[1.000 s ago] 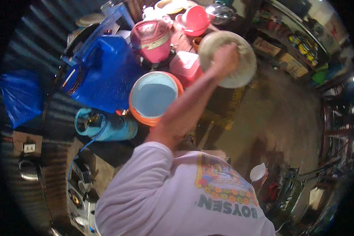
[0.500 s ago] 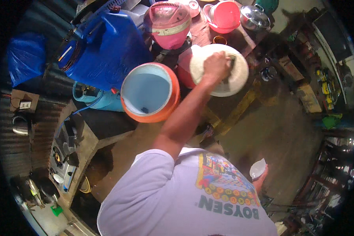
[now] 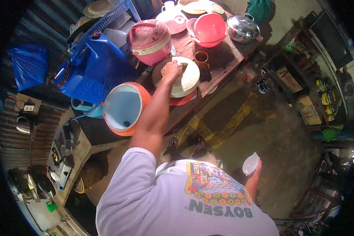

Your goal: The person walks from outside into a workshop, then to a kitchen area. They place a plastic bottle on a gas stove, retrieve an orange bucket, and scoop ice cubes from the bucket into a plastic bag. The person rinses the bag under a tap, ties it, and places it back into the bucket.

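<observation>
My left hand is closed on the handle of a round, off-white lid. The lid is over the table's edge side, with a red rounded thing partly showing beneath it; whether the two touch I cannot tell. Just left of my forearm stands an orange cooler jug, uncovered, its pale blue inside showing and a small dark thing at the bottom. Low on the right, my right hand grips a small white bowl with a pointed lip, held over the floor.
Behind the lid are a brown mug, a pink cooler, a red plastic basin and a lidded metal pot. A big blue water container stands at left, above a gas stove. Shelves line the right.
My left hand has carried the lid leftward, away from the table's edge and closer to the pink cooler. The right hand with the bowl shows more fully. The whole view has shifted.
</observation>
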